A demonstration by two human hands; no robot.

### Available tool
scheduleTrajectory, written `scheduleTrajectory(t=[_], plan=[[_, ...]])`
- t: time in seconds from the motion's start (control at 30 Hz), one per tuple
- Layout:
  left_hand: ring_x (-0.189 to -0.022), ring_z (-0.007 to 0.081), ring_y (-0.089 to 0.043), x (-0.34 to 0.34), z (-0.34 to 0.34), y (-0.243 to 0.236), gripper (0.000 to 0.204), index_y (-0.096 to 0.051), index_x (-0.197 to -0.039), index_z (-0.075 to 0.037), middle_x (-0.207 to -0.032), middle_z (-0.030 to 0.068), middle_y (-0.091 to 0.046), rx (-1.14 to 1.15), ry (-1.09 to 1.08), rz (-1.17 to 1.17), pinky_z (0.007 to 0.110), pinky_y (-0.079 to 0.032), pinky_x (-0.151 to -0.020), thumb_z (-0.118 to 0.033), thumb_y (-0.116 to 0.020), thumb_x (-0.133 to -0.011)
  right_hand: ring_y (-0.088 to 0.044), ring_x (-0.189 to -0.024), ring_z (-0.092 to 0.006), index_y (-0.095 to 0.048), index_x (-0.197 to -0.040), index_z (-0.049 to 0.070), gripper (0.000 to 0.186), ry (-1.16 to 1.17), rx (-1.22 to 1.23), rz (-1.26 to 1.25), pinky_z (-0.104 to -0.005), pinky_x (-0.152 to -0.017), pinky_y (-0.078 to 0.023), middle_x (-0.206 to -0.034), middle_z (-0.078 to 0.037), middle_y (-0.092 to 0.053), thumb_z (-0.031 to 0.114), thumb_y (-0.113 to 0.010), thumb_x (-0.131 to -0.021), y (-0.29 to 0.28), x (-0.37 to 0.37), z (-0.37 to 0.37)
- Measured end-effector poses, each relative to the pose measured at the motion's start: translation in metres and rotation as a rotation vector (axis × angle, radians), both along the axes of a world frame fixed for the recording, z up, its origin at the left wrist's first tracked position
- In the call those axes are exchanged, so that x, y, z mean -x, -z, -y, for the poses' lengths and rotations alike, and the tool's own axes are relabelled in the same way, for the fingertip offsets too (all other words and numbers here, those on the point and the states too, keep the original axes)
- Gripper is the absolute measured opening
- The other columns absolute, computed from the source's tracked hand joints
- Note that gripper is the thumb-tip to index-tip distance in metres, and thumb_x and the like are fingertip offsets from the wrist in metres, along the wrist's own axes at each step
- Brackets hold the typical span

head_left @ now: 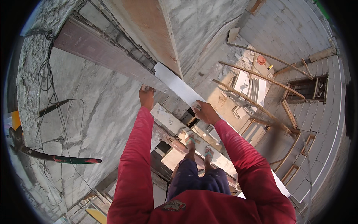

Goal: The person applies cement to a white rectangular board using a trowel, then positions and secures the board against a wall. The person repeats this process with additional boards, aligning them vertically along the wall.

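My right hand (206,112) is closed on the edge of a long white board (175,85). The board slants from the upper middle down towards my right forearm, and its far end meets a purplish-grey plank (100,55) along the wall. Beside the plank's lower edge is my left hand (146,98), its fingers curled in. Something small and pale shows at those fingertips, but I cannot make out what it is. Both arms reach forward in red sleeves.
My feet in sandals stand on a narrow scaffold board (220,158), with the floor far below. Wooden poles (257,76) lean at the right, near stacked white slabs (257,91). Loose wires (47,74) hang at the left, by a dark curved bar (71,159). A rough grey wall (97,93) rises beside me.
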State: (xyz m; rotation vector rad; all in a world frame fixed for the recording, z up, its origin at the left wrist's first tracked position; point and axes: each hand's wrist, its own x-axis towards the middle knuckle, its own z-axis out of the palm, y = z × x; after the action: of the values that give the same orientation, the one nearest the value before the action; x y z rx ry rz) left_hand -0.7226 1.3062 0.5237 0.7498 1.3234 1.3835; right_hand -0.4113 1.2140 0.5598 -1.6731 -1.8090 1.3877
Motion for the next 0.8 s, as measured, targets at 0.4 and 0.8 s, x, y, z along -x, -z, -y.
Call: scheduleTrajectory(t=[0.4,0.8], plan=[[-0.103,0.0106,-0.062,0.042,-0.09,-0.032,0.035,-0.069,-0.132,-0.005,-0.115,-0.0005,-0.069,0.261,0.848,-0.07,0.03,-0.05,-0.094,-0.026,-0.067,-0.104,-0.071,-0.1,-0.043,-0.067,-0.122,-0.001,0.028,0.196,-0.108,-0.27,-0.0471,-0.09,-0.054,-0.106,-0.025,-0.074,0.017,-0.064,-0.1,-0.003,0.116,-0.121],[-0.096,0.023,-0.066,-0.006,0.036,-0.013,0.036,-0.056,-0.138,-0.004,-0.107,0.0099,-0.066,0.655,0.215,0.268,0.041,-0.055,-0.084,-0.026,-0.057,-0.11,-0.067,-0.077,-0.0267,-0.07,-0.121,0.001,0.02,0.529,-0.172,-0.481,-0.0376,-0.07,-0.053,-0.088,-0.021,-0.071,0.009,-0.062,-0.105,0.003,0.145,0.001]])
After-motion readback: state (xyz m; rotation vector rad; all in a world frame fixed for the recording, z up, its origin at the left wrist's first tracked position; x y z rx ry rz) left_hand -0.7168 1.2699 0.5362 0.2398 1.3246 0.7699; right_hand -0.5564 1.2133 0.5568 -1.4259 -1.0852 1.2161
